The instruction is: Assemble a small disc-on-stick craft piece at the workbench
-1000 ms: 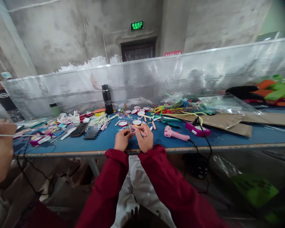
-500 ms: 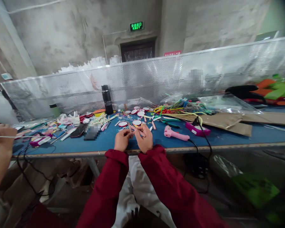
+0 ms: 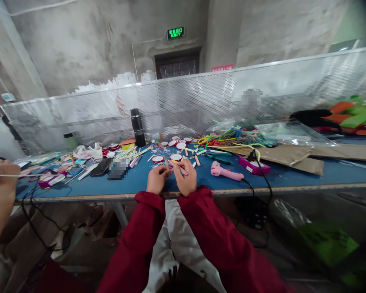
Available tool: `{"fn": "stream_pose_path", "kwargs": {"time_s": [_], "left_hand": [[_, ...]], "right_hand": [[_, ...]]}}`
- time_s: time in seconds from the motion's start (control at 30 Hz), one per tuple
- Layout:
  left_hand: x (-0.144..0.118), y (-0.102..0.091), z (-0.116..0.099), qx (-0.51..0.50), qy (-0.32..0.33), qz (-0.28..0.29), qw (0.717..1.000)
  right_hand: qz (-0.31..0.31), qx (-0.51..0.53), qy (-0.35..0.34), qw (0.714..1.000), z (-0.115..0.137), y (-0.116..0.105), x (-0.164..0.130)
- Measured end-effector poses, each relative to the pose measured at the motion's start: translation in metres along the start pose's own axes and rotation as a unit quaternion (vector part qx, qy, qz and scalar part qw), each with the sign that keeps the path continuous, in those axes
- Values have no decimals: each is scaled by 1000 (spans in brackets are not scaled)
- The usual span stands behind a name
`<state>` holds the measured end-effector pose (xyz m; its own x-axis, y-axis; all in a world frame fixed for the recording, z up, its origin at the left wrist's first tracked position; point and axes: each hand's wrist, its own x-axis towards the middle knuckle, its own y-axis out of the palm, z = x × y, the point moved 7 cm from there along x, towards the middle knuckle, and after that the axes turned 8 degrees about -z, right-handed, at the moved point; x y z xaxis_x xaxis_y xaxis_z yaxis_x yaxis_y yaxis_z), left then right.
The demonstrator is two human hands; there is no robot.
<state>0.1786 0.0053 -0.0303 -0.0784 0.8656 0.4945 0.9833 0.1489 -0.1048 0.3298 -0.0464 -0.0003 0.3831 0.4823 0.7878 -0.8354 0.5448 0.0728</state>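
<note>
Left hand (image 3: 156,179) and right hand (image 3: 186,178) together at the near edge of the blue table (image 3: 293,175), fingers of both curled shut in a pinch on one thin stick (image 3: 167,165) held between them, just above the tabletop. Probably light, stiff and easily snapped, so best gripped near its ends with fingertips only. Pink glue gun (image 3: 225,172) just to the right.

- The tabletop (image 3: 323,173) is covered in matt blue felt-like cloth.
- The screen (image 3: 262,89) is formed of perforated, dull-shining metal.
- The glue gun (image 3: 225,173) is moulded in glossy pink plastic.
- The cardboard (image 3: 293,156) is seen as matt brown paper — the wall (image 3: 79,40) as rough concrete.
</note>
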Motion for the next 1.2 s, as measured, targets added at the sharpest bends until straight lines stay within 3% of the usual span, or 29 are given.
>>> {"fn": "stream_pose_path", "kwargs": {"time_s": [0.23,0.8,1.2], "left_hand": [[0,1,-2,2,15,6,1000],[1,0,3,0,2,1,1000],[0,1,-5,6,22,9,1000]], "right_hand": [[27,21,-8,999,-2,5,-2],[-5,8,-3,1000,0,1,0],[26,15,-17,999,1,4,-1]]}}
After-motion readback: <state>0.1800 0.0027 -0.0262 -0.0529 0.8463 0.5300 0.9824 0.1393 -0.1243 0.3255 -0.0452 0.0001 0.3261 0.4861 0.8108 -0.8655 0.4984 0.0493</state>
